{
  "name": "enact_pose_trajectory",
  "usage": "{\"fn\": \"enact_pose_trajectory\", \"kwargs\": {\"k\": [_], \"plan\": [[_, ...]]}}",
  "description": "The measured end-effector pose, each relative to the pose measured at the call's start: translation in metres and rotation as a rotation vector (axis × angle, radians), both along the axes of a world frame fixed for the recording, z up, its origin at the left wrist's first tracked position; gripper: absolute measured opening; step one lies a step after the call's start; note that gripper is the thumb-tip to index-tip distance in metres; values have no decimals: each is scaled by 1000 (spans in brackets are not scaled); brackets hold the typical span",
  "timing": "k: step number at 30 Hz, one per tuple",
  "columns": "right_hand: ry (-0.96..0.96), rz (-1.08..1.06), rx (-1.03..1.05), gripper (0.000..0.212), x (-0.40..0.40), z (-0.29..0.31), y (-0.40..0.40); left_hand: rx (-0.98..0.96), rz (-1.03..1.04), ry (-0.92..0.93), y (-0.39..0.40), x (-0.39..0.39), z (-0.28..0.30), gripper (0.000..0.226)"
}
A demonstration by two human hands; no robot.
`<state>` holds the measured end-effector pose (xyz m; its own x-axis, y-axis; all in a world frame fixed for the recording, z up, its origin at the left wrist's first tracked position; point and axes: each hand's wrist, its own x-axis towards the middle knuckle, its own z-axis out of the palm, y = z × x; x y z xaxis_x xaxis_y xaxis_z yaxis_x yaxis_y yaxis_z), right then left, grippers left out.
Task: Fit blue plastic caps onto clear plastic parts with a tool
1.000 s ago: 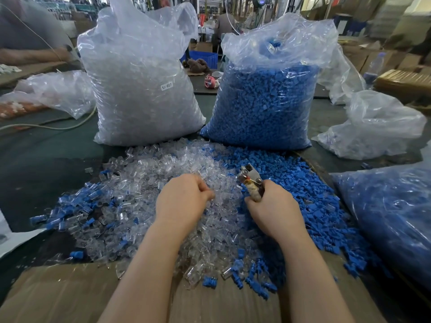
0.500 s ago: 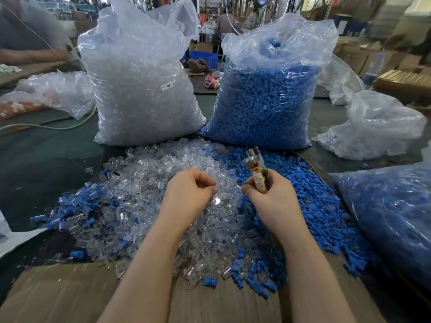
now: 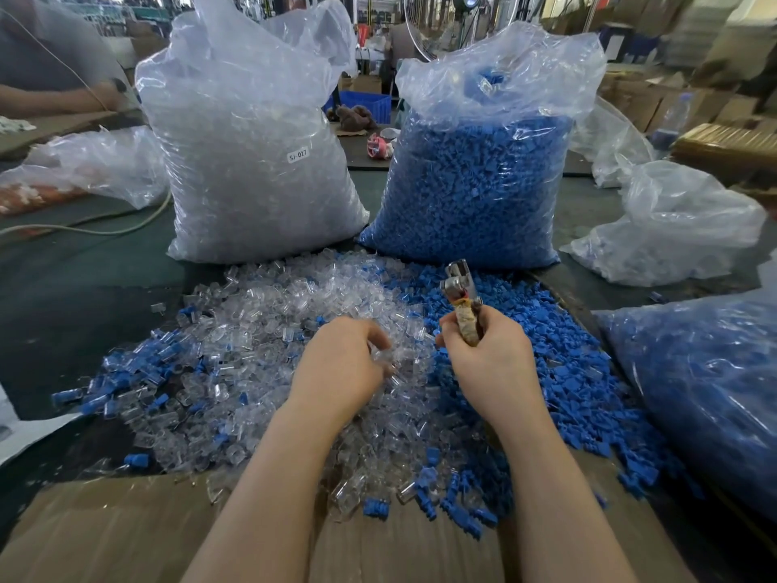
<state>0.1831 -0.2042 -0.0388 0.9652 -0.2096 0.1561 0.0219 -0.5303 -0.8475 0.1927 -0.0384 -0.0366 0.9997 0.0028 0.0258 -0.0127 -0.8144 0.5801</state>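
A heap of clear plastic parts (image 3: 269, 330) covers the middle of the table, and a heap of blue caps (image 3: 559, 372) spreads to its right. My left hand (image 3: 340, 368) hovers over the clear heap with its fingers curled round a clear part (image 3: 384, 357). My right hand (image 3: 490, 359) grips a metal tool (image 3: 460, 288) by its taped handle, with the metal head pointing up and away. Some assembled blue-and-clear pieces (image 3: 138, 363) lie at the left of the heap.
Two tall bags stand behind the heaps: clear parts (image 3: 252, 162) on the left, blue caps (image 3: 475, 183) on the right. Another bag of blue pieces (image 3: 706, 393) lies at the right. Cardboard (image 3: 105, 536) lies along the near edge. Another person's arm (image 3: 50, 94) rests far left.
My right hand has lifted the tool from lying low over the heap to upright. My left hand has drawn back a little with a clear part in its fingers.
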Motion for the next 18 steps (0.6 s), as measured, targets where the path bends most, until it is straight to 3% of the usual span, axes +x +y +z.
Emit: {"fn": "enact_pose_trajectory", "kwargs": {"k": [10, 14, 18], "plan": [[-112, -36, 2, 13, -2, 0, 4, 71, -40, 13, -5, -2, 1, 14], [-115, -64, -13, 16, -1, 0, 4, 99, -85, -6, -9, -3, 0, 25], [-113, -74, 4, 15, -1, -1, 3, 85, -100, 42, -12, -4, 0, 17]]}}
